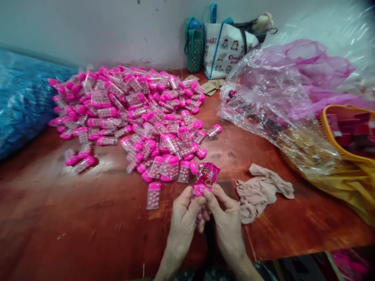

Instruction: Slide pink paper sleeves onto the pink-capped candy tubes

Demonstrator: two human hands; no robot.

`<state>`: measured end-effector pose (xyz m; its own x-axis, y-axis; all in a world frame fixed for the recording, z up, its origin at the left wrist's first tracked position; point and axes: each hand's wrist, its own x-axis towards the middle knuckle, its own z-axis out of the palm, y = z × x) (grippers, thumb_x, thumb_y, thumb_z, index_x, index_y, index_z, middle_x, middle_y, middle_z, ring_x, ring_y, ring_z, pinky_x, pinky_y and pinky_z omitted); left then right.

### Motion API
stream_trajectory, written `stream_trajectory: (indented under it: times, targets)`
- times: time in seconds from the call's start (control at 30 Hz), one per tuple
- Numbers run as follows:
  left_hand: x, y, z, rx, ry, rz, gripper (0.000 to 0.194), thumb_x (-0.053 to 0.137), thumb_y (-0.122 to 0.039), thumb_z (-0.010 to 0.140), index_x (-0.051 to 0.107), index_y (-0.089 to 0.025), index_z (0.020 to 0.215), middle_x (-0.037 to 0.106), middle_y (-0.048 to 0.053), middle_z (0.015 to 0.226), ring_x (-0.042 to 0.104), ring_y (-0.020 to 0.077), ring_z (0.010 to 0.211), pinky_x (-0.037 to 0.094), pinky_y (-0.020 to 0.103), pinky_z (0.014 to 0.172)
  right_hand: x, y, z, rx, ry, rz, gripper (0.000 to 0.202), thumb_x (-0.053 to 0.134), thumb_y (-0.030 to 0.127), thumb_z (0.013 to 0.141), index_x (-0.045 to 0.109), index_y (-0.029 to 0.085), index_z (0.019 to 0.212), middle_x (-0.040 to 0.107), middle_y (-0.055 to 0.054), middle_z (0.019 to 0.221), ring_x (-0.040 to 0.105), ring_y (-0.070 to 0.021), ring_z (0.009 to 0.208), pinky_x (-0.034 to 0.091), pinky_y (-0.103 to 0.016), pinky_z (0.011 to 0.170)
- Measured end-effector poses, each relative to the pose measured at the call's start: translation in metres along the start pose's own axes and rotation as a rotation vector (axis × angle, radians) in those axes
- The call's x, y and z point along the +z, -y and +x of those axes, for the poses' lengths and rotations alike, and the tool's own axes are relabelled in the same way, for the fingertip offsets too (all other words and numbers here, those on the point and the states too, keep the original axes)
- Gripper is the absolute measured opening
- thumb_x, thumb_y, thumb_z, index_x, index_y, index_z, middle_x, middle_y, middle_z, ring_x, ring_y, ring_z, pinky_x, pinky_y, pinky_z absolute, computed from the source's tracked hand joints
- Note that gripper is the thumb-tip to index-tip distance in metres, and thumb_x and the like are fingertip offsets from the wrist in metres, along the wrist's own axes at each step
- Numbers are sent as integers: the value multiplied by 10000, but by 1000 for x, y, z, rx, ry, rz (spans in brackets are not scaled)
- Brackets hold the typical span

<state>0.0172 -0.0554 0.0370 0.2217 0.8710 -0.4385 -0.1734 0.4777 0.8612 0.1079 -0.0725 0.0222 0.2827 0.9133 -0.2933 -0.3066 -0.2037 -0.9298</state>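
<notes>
Near the front edge of the table, my left hand (183, 214) and my right hand (225, 214) meet around a small clear container of pink balls (202, 214). A shiny pink printed wrapper (206, 176) stands up from its top, pinched between both thumbs and fingers. The container's lower part is mostly hidden by my fingers. Left of my hands, a pink-capped container (154, 196) lies apart on the table. Beyond it spreads a large heap of similar pink-capped containers (131, 93).
The red-brown table (73, 218) carries a crumpled beige cloth (260, 191) right of my hands. Further right are clear and pink plastic bags (269, 89) and a yellow basket (328, 128). A blue bag (26, 97) lies left; a white tote (225, 50) stands behind.
</notes>
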Motion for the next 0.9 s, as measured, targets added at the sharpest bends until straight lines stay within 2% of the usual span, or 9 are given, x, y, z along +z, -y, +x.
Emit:
stream_trajectory:
  times: [0.13,0.23,0.37,0.43,0.63,0.77,0.9]
  targets:
    - [-8,-5,-1,-33,171,74,160,613,-258,777,564,-137,869,473,-54,556,381,27,417,298,147,402,-12,6,10,133,147,182,220,708,308,714,683,171,886,653,-18,749,581,-129,652,481,-214,586]
    - [-7,-2,-3,-70,247,106,146,608,-218,774,580,-127,884,459,-52,555,375,32,426,299,162,422,-15,6,12,193,112,190,198,717,292,707,687,141,831,641,-5,648,574,-109,577,482,-204,553]
    - [0,2,-6,-83,180,82,78,585,-202,777,558,-132,794,456,-48,549,358,31,419,275,168,413,-9,3,7,225,75,208,192,693,311,730,646,127,707,611,6,545,552,-97,458,459,-188,438]
    - [4,4,-8,-92,147,49,49,574,-173,767,539,-139,773,422,-63,512,342,33,404,267,168,405,-3,3,3,229,47,147,227,684,338,735,609,134,670,609,4,526,556,-104,436,450,-181,400]
    - [9,5,-8,-93,31,47,76,596,-180,727,540,-137,756,430,-63,503,366,43,388,284,173,386,4,6,-6,236,21,-61,327,685,404,708,654,116,860,608,1,512,489,-82,350,344,-143,276]
    - [9,-1,-4,-74,94,-18,93,599,-207,757,534,-141,748,415,-68,471,354,33,384,253,156,384,-5,5,-1,191,48,58,326,656,428,736,674,124,853,603,-6,543,488,-87,386,363,-160,308]
    - [4,-4,-1,-68,185,-134,116,603,-228,770,541,-132,789,519,-25,552,333,11,357,227,151,359,-16,6,5,116,78,179,264,595,398,807,682,151,774,600,-4,591,518,-96,479,427,-181,426]
